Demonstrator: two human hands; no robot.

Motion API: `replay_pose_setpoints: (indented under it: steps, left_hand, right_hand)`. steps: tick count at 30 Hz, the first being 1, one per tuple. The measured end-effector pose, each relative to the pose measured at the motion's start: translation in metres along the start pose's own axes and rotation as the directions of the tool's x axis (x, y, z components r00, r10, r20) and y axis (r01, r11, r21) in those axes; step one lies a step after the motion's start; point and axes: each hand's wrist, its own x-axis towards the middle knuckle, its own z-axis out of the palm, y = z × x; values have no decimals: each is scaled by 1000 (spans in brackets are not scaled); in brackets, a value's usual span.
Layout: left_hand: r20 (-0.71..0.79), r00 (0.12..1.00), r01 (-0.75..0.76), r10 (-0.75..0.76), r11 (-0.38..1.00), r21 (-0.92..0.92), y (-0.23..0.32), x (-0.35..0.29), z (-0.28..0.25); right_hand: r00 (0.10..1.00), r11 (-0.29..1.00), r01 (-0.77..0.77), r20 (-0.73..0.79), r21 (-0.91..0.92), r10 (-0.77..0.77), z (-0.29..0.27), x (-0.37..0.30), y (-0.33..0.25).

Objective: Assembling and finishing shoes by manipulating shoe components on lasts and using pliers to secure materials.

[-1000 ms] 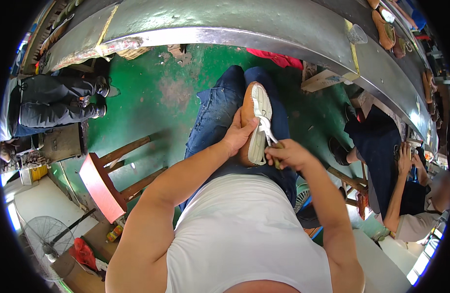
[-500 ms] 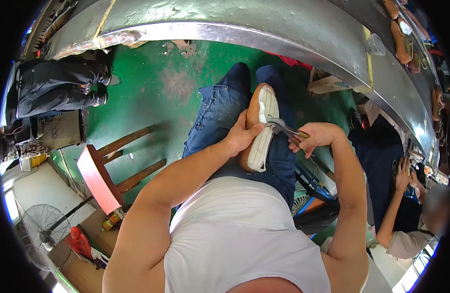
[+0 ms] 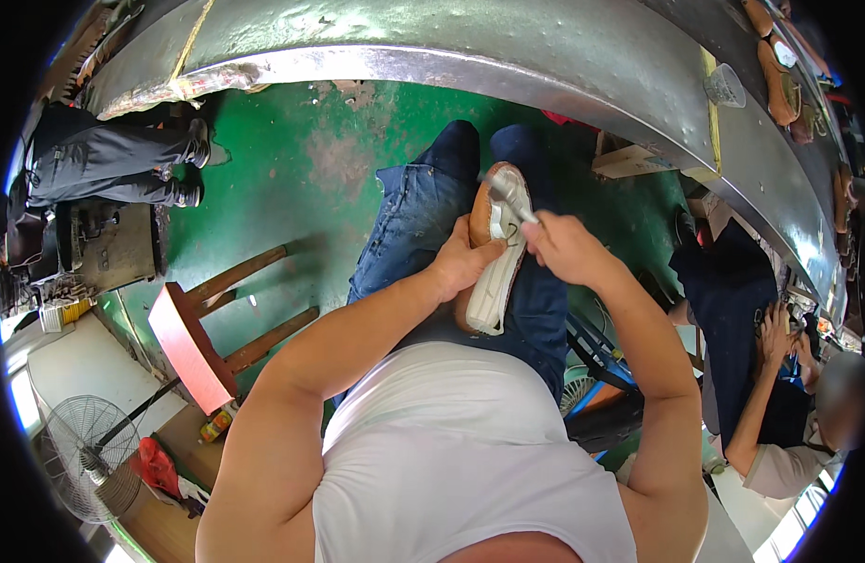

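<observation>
A brown shoe (image 3: 491, 296) lies across my thighs with its whitish underside facing up and its toe pointing away from me. My left hand (image 3: 463, 261) is closed on its left side, the thumb pressed on the underside. In my right hand (image 3: 566, 246) are metal pincers (image 3: 513, 199), held over the front half of the shoe. Their head is smeared by motion near the toe, so whether it touches the underside I cannot tell. The pincers' handles are mostly hidden by my right fingers. A dark bent line shows on the whitish underside below the pincers.
A long metal-topped bench (image 3: 395, 70) curves across the far side. At my left stands a red-topped wooden stool (image 3: 193, 347), with a wire fan (image 3: 92, 450) behind it. Another person's hand (image 3: 775, 336) is at the right. A clear cup (image 3: 724, 86) stands on the bench.
My right hand has moved left and over the shoe, and the pincers' head has shifted from the shoe's middle toward its toe. My left hand keeps its hold.
</observation>
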Motion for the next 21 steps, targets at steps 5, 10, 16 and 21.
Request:
replay_pose_setpoints:
  steps: [5, 10, 16, 21]
  left_hand:
    - [79, 995, 62, -64, 997, 34, 8, -2, -5]
    - [118, 978, 159, -171, 981, 108, 18, 5, -13]
    - [191, 946, 246, -260, 965, 95, 17, 8, -20]
    - [193, 949, 232, -248, 967, 105, 14, 8, -16]
  right_hand:
    - [994, 995, 96, -51, -19, -96, 6, -15, -6]
    - [974, 950, -221, 89, 220, 206, 18, -41, 3]
    - [907, 957, -252, 379, 145, 182, 12, -89, -14]
    - [992, 989, 66, 111, -130, -51, 39, -95, -28]
